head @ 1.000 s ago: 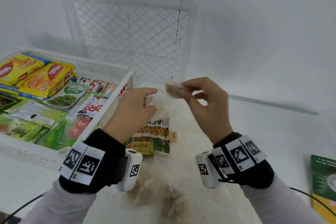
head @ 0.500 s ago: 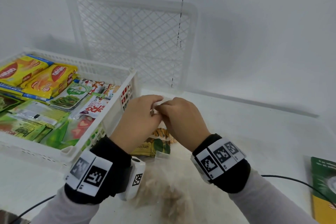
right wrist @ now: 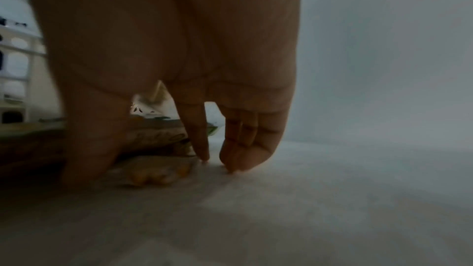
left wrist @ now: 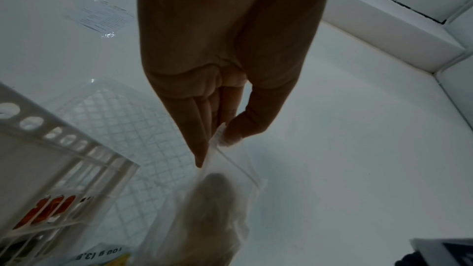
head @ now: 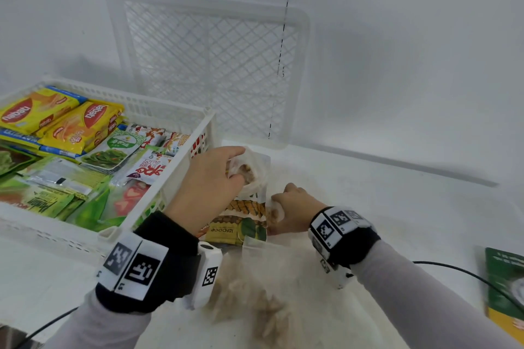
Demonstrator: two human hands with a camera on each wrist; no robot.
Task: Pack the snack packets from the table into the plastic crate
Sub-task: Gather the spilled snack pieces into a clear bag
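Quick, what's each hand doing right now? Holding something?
Left hand: pinching the top of a small clear snack bag.
Right hand: down on the table, gripping another small clear packet.

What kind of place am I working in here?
Probably a staged data-collection bench, not a shop: a plain white table and walls, a white plastic crate of snack packets, a spare crate leaning behind.

Plain white walls (head: 411,37) meeting at a corner marked by a thin dark vertical seam (head: 283,45). White tabletop (head: 397,207) running up to the walls, evenly and softly lit. White lattice panel (head: 209,65) propped upright against the back wall.
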